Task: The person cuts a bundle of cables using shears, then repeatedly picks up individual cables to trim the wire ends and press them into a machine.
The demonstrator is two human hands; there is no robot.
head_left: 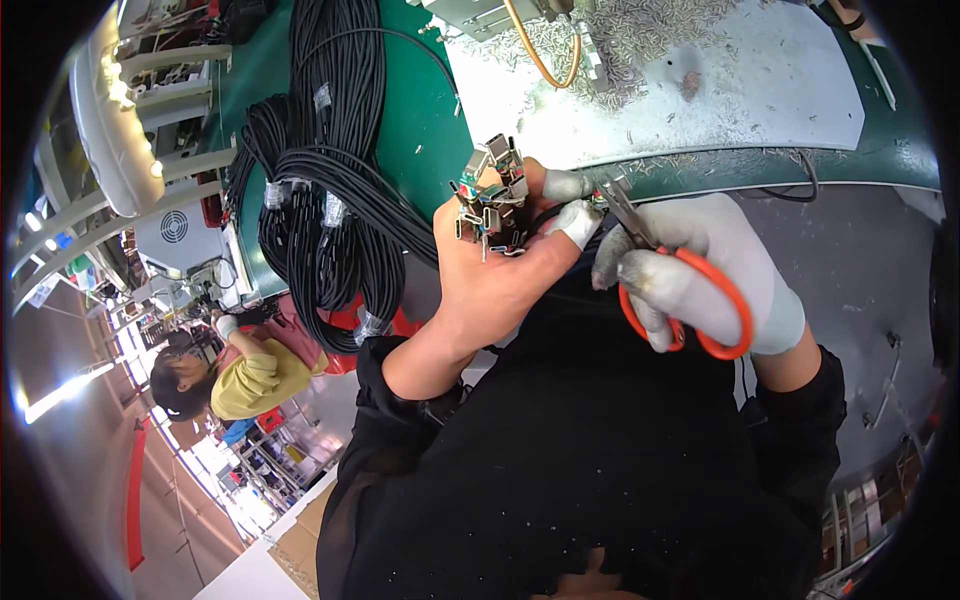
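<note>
My left hand [500, 285] is closed around a bunch of cable ends tipped with small metal connectors [490, 195], and short coloured wires show among them. White covers wrap its thumb and a fingertip, which pinch one cable end beside the others. In a white glove, my right hand [700, 260] grips orange-handled cutters [735, 305]. Their metal jaws [622, 205] are right at that pinched end; whether they touch it I cannot tell. Black cable runs from the bunch toward large bundled coils [335, 180] at the left.
A white sheet [800, 100] strewn with many small metal pieces [640, 50] lies on the green table [420, 130]. A metal device [480, 15] with a yellow-orange tube stands at its back. Another person [250, 375] works at the left; another hand [850, 20] shows at the far right.
</note>
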